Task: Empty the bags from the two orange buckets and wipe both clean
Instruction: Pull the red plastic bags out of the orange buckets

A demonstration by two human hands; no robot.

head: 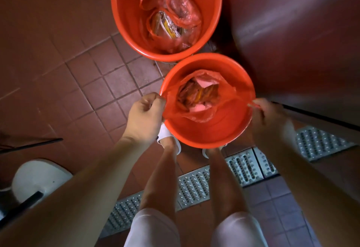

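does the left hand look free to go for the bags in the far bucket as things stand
Probably not yet: the left hand is shut on the near bag's handle. Otherwise the far bucket stands open-topped, its bags uncovered.

I see a brown tiled floor (93,83), a metal drain grate (194,188) crossing it near, a white stool (37,176) near left.

The person wears white knee-length shorts (155,229) and white shoes (165,135). Both forearms are bare, without sleeves. The left hand (145,114) and right hand (266,118) carry no gloves.
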